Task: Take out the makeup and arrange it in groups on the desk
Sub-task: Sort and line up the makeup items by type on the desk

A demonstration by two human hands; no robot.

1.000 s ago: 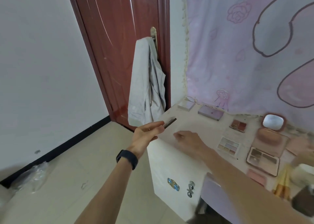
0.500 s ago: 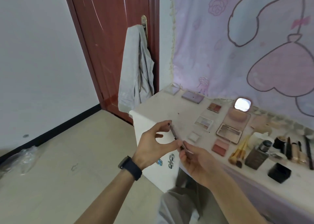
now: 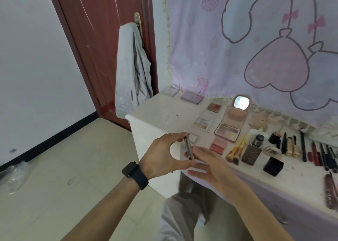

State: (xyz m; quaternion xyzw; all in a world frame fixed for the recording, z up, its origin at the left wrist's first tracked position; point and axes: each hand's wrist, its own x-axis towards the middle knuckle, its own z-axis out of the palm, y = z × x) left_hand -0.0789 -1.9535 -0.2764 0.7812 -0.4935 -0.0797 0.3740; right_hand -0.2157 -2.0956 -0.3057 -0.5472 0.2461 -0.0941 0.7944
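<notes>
My left hand point(image 3: 162, 155) pinches a thin flat makeup case point(image 3: 189, 148) edge-on between thumb and fingers, just above the white desk's point(image 3: 164, 116) front left edge. My right hand point(image 3: 210, 163) lies flat beside the case, fingers straight and touching its right side. Laid out on the desk are an eyeshadow palette point(image 3: 202, 122), a pink mirror compact point(image 3: 233, 121), a blush point(image 3: 218, 145), brushes point(image 3: 236, 150), a foundation bottle point(image 3: 253, 150) and a row of pencils and lipsticks point(image 3: 314, 149).
A purple case point(image 3: 191, 97) and a clear box point(image 3: 171, 91) lie at the desk's back left. A black cube point(image 3: 273, 166) sits near the front. A grey garment point(image 3: 132, 70) hangs on the red door point(image 3: 102, 45). Tiled floor lies to the left.
The view has swung right and closer to the desk. My left hand brought the thin case from the desk's left corner toward me, and my right hand now opens flat against it.
</notes>
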